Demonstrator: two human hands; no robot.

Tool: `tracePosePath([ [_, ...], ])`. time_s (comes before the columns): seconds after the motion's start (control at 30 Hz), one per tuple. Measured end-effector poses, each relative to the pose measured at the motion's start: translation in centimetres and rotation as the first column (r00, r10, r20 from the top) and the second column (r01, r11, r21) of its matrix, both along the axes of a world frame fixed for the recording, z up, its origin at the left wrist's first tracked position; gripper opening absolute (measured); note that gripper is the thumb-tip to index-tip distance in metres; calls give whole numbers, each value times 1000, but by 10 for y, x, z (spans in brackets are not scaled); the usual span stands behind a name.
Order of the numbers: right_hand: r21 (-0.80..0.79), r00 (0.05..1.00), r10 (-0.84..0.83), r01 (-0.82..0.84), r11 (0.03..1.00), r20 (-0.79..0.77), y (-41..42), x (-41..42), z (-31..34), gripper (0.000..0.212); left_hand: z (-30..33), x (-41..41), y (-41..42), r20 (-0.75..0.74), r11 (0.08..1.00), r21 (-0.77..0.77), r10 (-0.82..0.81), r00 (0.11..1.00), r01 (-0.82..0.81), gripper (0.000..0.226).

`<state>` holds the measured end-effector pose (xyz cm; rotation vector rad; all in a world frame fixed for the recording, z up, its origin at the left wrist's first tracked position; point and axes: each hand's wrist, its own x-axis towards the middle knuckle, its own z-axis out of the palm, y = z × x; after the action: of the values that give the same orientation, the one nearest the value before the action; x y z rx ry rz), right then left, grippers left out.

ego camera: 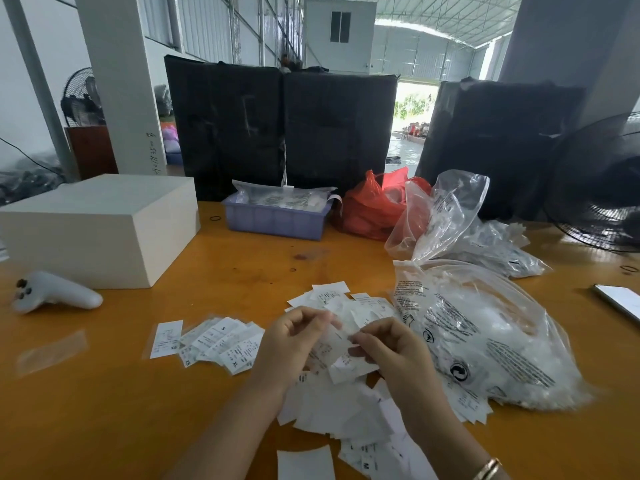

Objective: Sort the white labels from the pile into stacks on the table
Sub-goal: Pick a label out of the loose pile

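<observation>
A loose pile of white labels [332,414] lies on the orange table [104,410] under and in front of my hands. My left hand [291,344] and my right hand [391,348] are raised just above the pile, each pinching an edge of the same few white labels [341,337] held between them. To the left, sorted labels [221,342] marked S, XS and XL lie fanned in overlapping stacks, with one single label [166,339] apart at their left end. More labels [332,294] lie spread just beyond my hands.
A clear plastic bag of labels [485,334] lies at my right, more bags [450,216] behind it. A white box [100,226] and a white controller [52,292] are at left. A purple tray [277,221], red bag [370,206], fan [602,188] and phone [620,299] ring the table.
</observation>
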<state>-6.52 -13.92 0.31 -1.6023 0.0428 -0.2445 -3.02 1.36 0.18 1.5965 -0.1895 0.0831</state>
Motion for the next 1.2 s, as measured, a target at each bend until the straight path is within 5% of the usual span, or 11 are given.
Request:
tracePosePath([
  [0.17, -59, 996, 75, -77, 995, -45, 6, -1, 1, 13, 2, 1, -1, -27, 998, -63, 28, 999, -30, 27],
  [0.33, -60, 995, 75, -79, 995, -61, 5, 1, 2, 11, 0, 1, -4, -139, 985, -157, 53, 989, -75, 42],
  [0.5, 8, 995, 88, -88, 996, -56, 5, -2, 4, 16, 2, -2, -5, -243, 963, -269, -97, 965, 30, 33],
  [0.67, 34, 998, 42, -40, 999, -55, 1, -1, 5, 12, 6, 1, 4, -124, 975, -99, -210, 970, 198, 33],
  [0.8, -17, 995, -78, 79, 997, 60, -13, 0, 14, 10, 1, 14, 20, -111, 998, -30, 49, 993, -53, 10],
  [0.87, -226, 934, -280, 329, 917, 223, -33, 2, 21, 11, 0, 24, 36, -52, 967, 43, 253, 966, -251, 8],
  [0.97, -520, 810, -393, 583, 625, 435, -73, 9, 29, 18, -7, 37, 61, 151, 812, 302, 477, 866, -500, 7],
  [1.1, -845, 854, -493, 381, 375, 166, -111, 18, 18, 31, -21, 46, 75, 268, 518, 670, 499, 824, -532, 15],
  [1.2, -945, 877, -475, 218, 245, 79, -115, 21, 7, 23, -27, 48, 75, 314, 351, 781, 496, 810, -517, 35],
])
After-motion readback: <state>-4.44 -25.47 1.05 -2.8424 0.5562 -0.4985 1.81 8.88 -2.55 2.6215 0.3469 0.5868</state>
